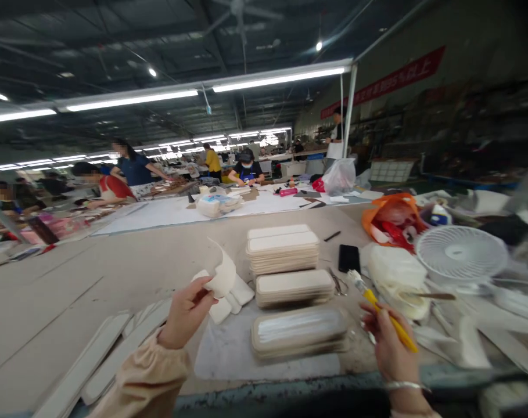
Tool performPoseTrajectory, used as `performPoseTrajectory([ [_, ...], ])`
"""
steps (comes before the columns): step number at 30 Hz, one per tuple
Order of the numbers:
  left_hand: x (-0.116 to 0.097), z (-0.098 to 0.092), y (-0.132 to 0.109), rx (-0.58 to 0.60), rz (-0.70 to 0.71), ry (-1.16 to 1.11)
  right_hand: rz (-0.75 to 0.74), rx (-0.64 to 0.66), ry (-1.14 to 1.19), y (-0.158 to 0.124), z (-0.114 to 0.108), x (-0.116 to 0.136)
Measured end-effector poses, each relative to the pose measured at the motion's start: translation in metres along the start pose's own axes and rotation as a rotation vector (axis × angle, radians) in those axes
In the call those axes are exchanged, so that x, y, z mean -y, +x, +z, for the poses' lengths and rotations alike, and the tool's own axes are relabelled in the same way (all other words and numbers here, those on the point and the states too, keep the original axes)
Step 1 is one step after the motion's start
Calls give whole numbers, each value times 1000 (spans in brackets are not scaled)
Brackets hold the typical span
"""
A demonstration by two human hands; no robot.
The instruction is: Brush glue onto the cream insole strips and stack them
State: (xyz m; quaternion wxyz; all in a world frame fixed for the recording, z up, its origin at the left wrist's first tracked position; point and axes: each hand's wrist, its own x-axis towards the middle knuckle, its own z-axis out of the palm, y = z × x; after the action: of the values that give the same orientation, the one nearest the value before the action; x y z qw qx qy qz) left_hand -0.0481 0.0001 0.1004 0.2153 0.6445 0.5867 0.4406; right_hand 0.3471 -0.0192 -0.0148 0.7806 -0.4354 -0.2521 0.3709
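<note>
My left hand (187,310) pinches a thin, curved white piece (224,277), held above several small white pieces (232,305) on the table. In my right hand (392,342) is a yellow-handled brush (372,297), its bristles whitened and pointing up and away. Between the hands lies the nearest stack of long, rounded beige panels (296,334); a shiny wet-looking white coat covers its top. Behind it stand a middle stack (294,284) and a taller rear stack (283,249), both with white tops.
Scissors (340,284) and a black phone (349,258) lie right of the stacks. Farther right are a plastic-covered tub (397,270), an orange bag (392,212) and a white fan (462,253). Long panels (102,342) rest at left. Other people work at tables beyond.
</note>
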Motion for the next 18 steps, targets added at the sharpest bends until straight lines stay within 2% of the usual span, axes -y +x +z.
performPoseTrajectory([
  [4,-38,31,-19,269,-30,-174,-58,29,-25,-9,12,2],
  [8,-52,70,-28,531,-78,-292,-15,124,2,-10,12,-2],
  [10,-53,87,-30,613,-136,-338,22,162,2,-11,11,-3],
  [13,-48,103,-30,700,-225,-383,19,142,-53,-13,12,-6],
  [18,-31,108,-27,733,-314,-365,-61,104,-144,-7,10,-13],
])
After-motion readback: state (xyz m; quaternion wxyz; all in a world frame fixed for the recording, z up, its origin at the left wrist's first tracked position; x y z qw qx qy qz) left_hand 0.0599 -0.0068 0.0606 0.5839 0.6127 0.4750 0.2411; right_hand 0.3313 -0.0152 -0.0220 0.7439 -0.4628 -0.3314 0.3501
